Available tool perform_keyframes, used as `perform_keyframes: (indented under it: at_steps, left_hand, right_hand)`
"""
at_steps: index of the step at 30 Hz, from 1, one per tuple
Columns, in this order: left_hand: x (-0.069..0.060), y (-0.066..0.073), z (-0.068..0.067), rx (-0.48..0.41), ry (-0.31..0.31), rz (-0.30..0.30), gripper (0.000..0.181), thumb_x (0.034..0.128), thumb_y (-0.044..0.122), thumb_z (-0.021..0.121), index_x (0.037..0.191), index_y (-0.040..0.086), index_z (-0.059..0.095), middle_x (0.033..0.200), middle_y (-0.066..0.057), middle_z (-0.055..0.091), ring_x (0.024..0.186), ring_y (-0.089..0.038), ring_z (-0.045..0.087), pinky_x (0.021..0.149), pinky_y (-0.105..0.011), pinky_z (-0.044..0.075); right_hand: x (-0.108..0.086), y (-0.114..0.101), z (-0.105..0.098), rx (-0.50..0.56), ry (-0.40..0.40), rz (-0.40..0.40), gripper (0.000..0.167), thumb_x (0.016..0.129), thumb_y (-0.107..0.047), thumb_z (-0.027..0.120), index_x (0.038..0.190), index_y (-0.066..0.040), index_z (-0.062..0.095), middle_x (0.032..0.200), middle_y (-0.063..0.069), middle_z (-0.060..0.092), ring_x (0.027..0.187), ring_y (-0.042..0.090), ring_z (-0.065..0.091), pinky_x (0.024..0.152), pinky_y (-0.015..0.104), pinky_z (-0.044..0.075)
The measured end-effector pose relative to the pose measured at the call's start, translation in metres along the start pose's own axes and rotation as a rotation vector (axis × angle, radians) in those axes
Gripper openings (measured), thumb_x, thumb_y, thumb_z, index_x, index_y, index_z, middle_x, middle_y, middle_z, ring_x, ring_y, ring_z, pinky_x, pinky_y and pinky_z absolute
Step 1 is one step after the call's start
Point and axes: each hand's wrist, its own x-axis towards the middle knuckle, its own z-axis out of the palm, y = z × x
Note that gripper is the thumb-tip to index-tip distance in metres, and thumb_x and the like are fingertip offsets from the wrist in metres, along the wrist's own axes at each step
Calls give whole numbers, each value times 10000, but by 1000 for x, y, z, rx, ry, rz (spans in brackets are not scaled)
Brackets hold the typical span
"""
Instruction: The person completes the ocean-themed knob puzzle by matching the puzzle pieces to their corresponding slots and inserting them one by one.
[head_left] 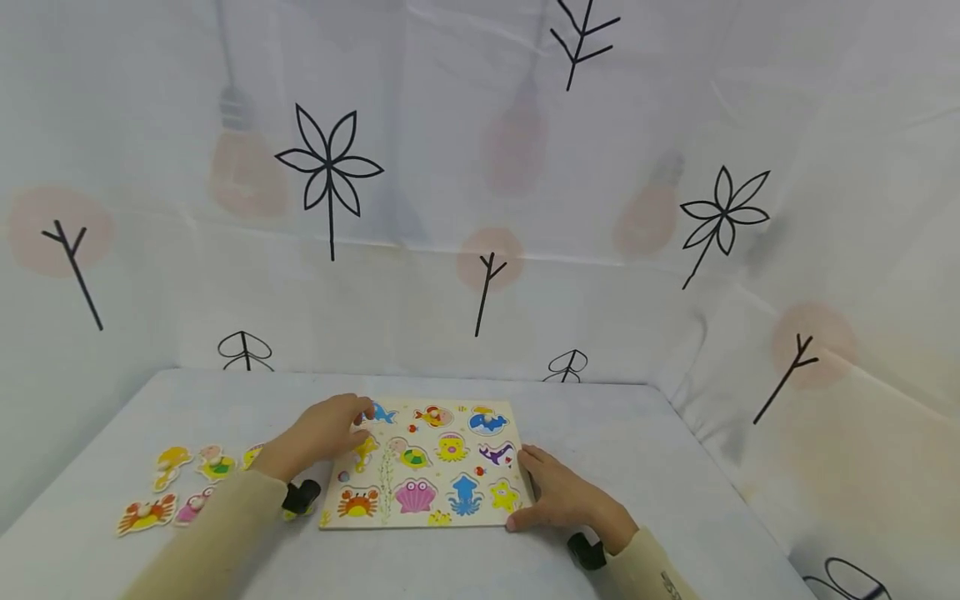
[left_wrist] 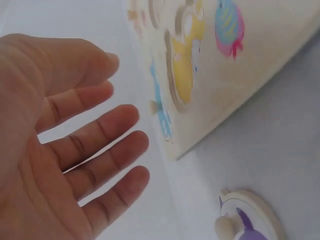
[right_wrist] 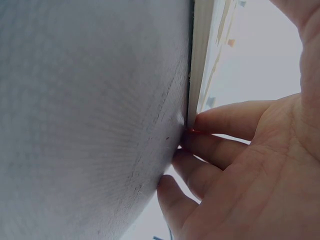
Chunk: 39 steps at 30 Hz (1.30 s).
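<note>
- The left hand [head_left: 324, 427] is released, its fingers spread and gently bent, beside the far left corner of the puzzle board [head_left: 412, 521].
- The right hand [head_left: 564, 493], fingers relaxed, rests against its right edge.
- The cream board lies flat between them, bearing rows of bright sea animals [head_left: 452, 448].

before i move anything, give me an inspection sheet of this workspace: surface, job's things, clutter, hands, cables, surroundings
Surface: pale tabletop.
Job's things: puzzle board lying flat; crab piece, turtle piece and other loose pieces left of it.
Clutter: nothing seen.
Hands: left hand by the board's far left corner, holding nothing; right hand touching its right edge.
Cables: nothing seen.
Surroundings: fabric backdrop printed with plants and light bulbs.
</note>
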Motion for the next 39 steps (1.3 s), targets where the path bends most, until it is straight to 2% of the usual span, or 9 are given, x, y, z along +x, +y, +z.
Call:
perform_keyframes:
  at_steps: [4, 9, 19, 30, 39]
  left_hand:
    - [-14, 1, 0, 26, 42, 18, 245, 845, 226, 700, 1055, 127, 619, 893, 3, 554, 750, -160, 484, 693, -358, 443]
    - [-28, -5, 1, 45, 80, 9, 223, 834, 208, 701, 1024, 133, 612, 876, 8, 543, 732, -159, 473, 666, -353, 435]
    - [-45, -23, 0, 70, 94, -63, 247, 809, 197, 713, 1031, 127, 630, 907, -18, 563, 776, -182, 497, 711, -387, 470]
    - [-52, -43, -4, 42, 50, -112, 196, 804, 140, 685, 997, 125, 652, 857, -7, 539, 753, -176, 486, 680, -383, 454]
    - [-53, -44, 0, 8, -17, -146, 116, 840, 129, 677, 950, 127, 637, 803, -9, 511, 716, -176, 469, 650, -352, 432]
  right_hand:
    - [0, 0, -2, 4, 1, 3, 1131, 603, -608, 802, 1485, -94, 316, 1547, 113, 237, 1411, 339, 217, 1082, 569, 218]
    - [0, 1, -3, 5, 1, 11, 1132, 604, -616, 798, 1487, -101, 313, 1549, 110, 233, 1412, 340, 215, 1081, 571, 217]
    - [2, 0, -4, -12, 7, 14, 1122, 603, -605, 801, 1485, -108, 320, 1543, 96, 249, 1407, 326, 232, 1081, 563, 230]
    - [0, 3, -1, 3, 8, 4, 1126, 613, -594, 803, 1487, -89, 306, 1546, 115, 235, 1409, 344, 218, 1082, 573, 215]
    - [0, 3, 3, 13, 5, 2, 1123, 613, -590, 806, 1486, -90, 309, 1546, 117, 236, 1408, 346, 218, 1081, 572, 217]
